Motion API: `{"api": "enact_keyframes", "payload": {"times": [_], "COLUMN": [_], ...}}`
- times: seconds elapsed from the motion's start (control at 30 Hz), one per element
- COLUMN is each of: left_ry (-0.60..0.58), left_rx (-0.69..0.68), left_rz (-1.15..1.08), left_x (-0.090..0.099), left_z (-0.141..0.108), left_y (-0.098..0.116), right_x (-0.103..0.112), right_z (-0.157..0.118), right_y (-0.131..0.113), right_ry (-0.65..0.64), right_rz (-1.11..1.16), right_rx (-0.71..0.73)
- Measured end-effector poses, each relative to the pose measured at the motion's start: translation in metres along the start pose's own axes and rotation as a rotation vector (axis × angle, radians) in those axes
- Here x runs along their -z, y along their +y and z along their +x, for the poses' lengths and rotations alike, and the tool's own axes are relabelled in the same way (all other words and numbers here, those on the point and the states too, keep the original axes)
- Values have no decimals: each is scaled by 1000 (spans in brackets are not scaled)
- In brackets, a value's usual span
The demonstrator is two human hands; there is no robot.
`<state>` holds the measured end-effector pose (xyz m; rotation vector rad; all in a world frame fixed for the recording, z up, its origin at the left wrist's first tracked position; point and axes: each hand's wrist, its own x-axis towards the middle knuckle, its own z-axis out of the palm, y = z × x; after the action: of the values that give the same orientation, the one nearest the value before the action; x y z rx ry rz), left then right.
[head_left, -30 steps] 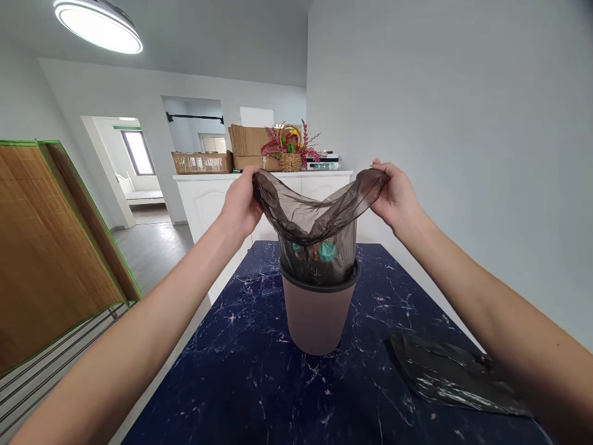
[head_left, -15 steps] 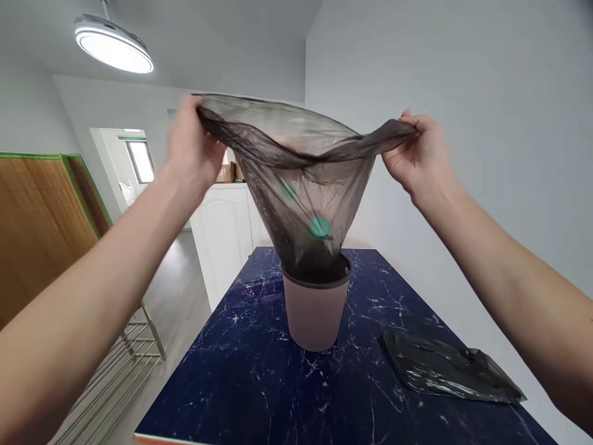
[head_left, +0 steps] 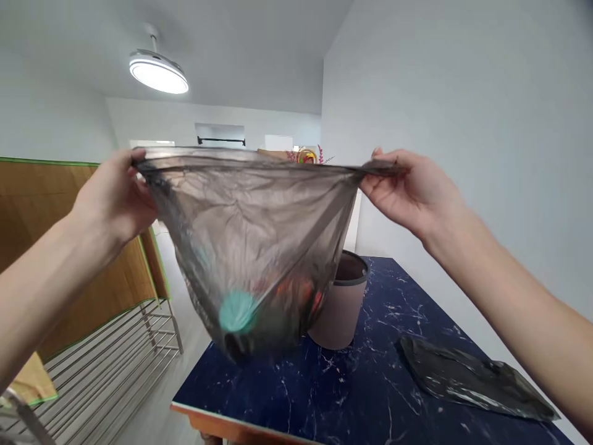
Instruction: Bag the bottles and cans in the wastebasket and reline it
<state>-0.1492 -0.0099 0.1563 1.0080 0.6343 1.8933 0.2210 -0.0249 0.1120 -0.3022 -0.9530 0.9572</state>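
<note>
A thin, see-through dark garbage bag (head_left: 259,216) hangs stretched between my two hands. My left hand (head_left: 118,191) pinches one end of its rim, and my right hand (head_left: 403,182) grips the opposite end. Inside, near the bottom, a teal round thing and something orange-red show dimly through the plastic; I cannot make out their kinds. Behind the bag's lower right side stands a pinkish trash can (head_left: 340,309) with a dark rim, partly hidden by the bag. The bag hangs outside the can, over the table's left part.
The can stands on a dark blue marble-patterned table (head_left: 370,389). A folded black plastic bag (head_left: 472,377) lies at the table's right, near the wall. To the left are a metal rack (head_left: 115,346) and a brown mat with green edging (head_left: 97,272).
Both hands have carried the garbage bag out of the trash can, leftward and closer to me. The bag's lower part, earlier in the can, now hangs beside it. My view has turned left.
</note>
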Motion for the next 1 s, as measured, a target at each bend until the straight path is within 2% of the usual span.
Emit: {"api": "enact_keyframes", "payload": {"times": [0.1, 0.17, 0.27, 0.37, 0.5, 0.63, 0.8, 1.0], "left_ry": [47, 3, -54, -38, 7, 2, 2, 43], "left_rx": [88, 155, 193, 153, 143, 120, 125, 128], "left_rz": [143, 164, 221, 284, 309, 290, 330, 184], "left_x": [39, 61, 84, 98, 111, 117, 115, 109], "left_z": [-17, -24, -32, -38, -43, -46, -53, -55], "left_y": [0, 0, -5, -15, -27, -36, -50, -69], "right_x": [-3, -1, 6, 15, 31, 53, 77, 93], "right_z": [-41, -61, -78, -83, -79, -69, -60, -54], "right_y": [11, 18, 28, 38, 50, 60, 73, 81], "right_ry": [18, 41, 86, 131, 169, 176, 204, 218], "right_rz": [36, 28, 11, -34, -106, -124, -98, -109], "right_rx": [-208, -289, -350, -378, -370, -364, -366, -369]}}
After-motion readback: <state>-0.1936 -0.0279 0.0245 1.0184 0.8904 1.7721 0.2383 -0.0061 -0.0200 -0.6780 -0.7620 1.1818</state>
